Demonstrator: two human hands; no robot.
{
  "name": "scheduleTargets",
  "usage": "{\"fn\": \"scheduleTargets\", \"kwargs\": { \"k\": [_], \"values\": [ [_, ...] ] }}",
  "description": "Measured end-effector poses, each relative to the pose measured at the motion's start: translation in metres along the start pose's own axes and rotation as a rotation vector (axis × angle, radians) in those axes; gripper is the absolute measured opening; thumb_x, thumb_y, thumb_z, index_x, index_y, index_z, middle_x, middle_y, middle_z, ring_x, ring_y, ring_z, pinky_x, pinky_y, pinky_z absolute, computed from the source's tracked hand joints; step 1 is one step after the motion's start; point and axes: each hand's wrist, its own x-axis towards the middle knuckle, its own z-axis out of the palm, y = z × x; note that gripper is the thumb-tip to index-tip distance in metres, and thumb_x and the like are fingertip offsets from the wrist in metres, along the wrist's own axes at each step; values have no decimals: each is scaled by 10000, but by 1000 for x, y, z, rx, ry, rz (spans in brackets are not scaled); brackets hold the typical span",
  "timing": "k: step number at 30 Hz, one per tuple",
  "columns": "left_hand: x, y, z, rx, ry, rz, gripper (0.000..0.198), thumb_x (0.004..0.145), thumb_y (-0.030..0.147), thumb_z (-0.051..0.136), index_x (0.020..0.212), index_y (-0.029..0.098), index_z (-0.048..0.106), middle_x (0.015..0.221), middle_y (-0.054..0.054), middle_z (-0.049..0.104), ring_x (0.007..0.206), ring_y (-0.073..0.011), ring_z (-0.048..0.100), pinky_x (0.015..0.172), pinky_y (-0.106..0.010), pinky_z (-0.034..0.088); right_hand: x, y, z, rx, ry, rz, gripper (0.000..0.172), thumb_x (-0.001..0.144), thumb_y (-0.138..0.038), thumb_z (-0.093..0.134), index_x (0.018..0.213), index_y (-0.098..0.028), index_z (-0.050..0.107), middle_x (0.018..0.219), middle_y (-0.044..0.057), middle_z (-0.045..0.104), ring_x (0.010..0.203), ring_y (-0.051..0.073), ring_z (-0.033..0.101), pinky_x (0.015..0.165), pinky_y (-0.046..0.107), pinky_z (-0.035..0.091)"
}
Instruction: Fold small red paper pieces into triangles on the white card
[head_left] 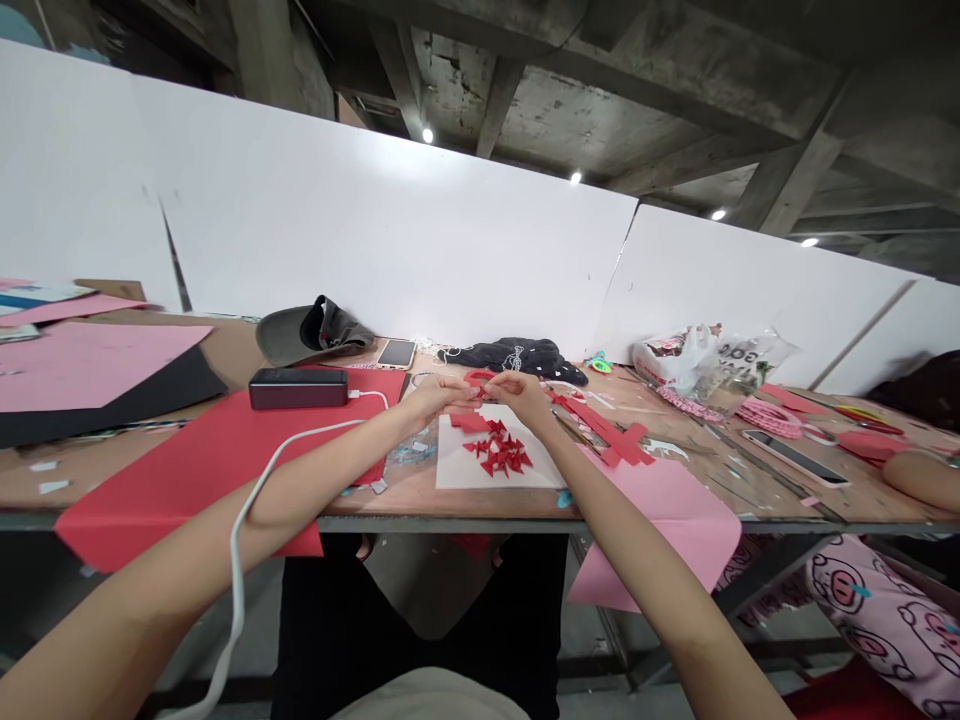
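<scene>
Head view: the person's left hand [439, 393] and right hand [525, 392] are meeting above the far part of the table [450, 524]. Between them they are pinching a small red paper piece [478, 378]. The fingertips of both hands are pressing together on it, one hand at each end, and the other fingers are curling in underneath. The piece is hanging in the air just above a white sheet [465, 475] and is not touching it. A cluster of folded red shapes [499, 452] is lying on that sheet, just below the hands.

The work looks like creasing or folding. Doing it well probably means keeping both pinches close to the fold line, lining the edges up before pressing, and holding the piece low over the sheet so it is not dropping among the finished shapes.

The piece's long axis is running left to right, from one hand to the other and roughly along the table's front edge. It is too small to tell which end is the tip or which face is pointing up.

A large red sheet [187, 470] is lying to the left, with a black power bank [298, 387] sitting on it. A white cable [247, 520] is trailing from the power bank across the left forearm. Red strips [600, 425] and a pink sheet [667, 520] are lying to the right. Another person's arm [919, 478] is resting on the table's far right end.
</scene>
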Motion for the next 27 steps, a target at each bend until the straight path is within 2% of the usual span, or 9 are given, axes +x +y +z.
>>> {"fn": "scheduleTargets", "kwargs": {
  "k": [10, 23, 27],
  "values": [
    [0, -1, 0, 222, 18, 72, 288, 564, 346, 796, 758, 141, 736, 763, -96, 724, 752, -217, 680, 790, -328, 532, -1, 3, 3, -18, -6, -1, 222, 668, -381, 699, 706, -170, 643, 718, 47, 678, 667, 173, 641, 669, 319, 534],
    [3, -5, -1, 234, -1, 23, 326, 609, 367, 760, 845, 144, 724, 796, -96, 722, 786, -216, 675, 765, -309, 527, -3, 2, 9, -18, 64, -1, 191, 680, -340, 682, 674, -168, 600, 691, 36, 666, 649, 163, 639, 644, 310, 530],
    [3, -6, 1, 321, -10, 106, 283, 644, 371, 730, 798, 134, 711, 772, -92, 717, 758, -209, 672, 712, -286, 520, -4, 2, 11, 41, 79, 5, 226, 657, -317, 707, 772, -188, 562, 696, 13, 661, 658, 158, 643, 655, 309, 535]
  ]
}}
